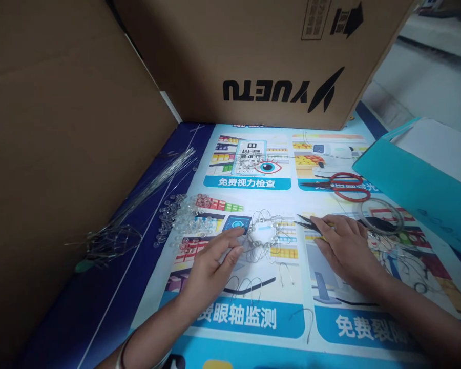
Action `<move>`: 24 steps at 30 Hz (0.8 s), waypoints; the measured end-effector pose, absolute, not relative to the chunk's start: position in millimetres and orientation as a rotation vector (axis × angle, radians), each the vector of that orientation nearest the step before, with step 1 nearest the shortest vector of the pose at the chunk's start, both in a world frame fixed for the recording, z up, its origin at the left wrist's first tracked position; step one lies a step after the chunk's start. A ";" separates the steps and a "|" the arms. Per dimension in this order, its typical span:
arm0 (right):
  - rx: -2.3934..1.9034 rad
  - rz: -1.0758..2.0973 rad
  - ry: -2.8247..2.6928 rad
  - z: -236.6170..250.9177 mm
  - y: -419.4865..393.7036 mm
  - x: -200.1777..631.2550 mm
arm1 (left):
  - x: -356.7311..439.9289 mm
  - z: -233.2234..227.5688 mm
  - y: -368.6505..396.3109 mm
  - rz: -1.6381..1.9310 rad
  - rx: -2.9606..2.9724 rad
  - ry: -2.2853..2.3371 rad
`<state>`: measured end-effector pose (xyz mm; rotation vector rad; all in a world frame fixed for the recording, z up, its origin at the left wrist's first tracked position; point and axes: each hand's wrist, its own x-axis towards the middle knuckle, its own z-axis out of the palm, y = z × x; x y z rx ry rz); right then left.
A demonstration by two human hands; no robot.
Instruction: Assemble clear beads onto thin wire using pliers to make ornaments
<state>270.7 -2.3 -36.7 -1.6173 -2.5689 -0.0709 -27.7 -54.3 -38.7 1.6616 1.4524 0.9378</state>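
Brown cardboard boxes (269, 56) printed "YUETU" wall the far and left edges of the table, which carries a printed poster (253, 318) reading "免费视力检查". Left hand (211, 264) lies palm down, fingers extended and open, fingertips touching a silver wire-and-clear-bead ornament (264, 237) at the poster's centre. Right hand (343, 248) lies palm down, fingers curled around black-tipped pliers (309, 223), just right of the ornament. Clear glass beads (184, 218) and loose silver wires (153, 179) lie near the left edge. Red-handled scissors (346, 185) lie further back.
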 end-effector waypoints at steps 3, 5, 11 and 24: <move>-1.616 -0.090 -2.579 -34.4 -2.4 269.9 | -28.3 -38.6 -54.4 0.925 1.677 1.451; -1.626 -0.090 -2.585 -32.5 -2.6 269.1 | -28.8 -38.4 -54.6 0.919 1.679 1.447; -1.639 -0.104 -2.590 -31.8 -2.8 268.4 | -29.9 -37.5 -54.7 0.886 1.686 1.457; -1.388 -0.008 -2.605 -21.4 -11.7 259.2 | -29.5 -36.8 -54.3 0.881 1.679 1.460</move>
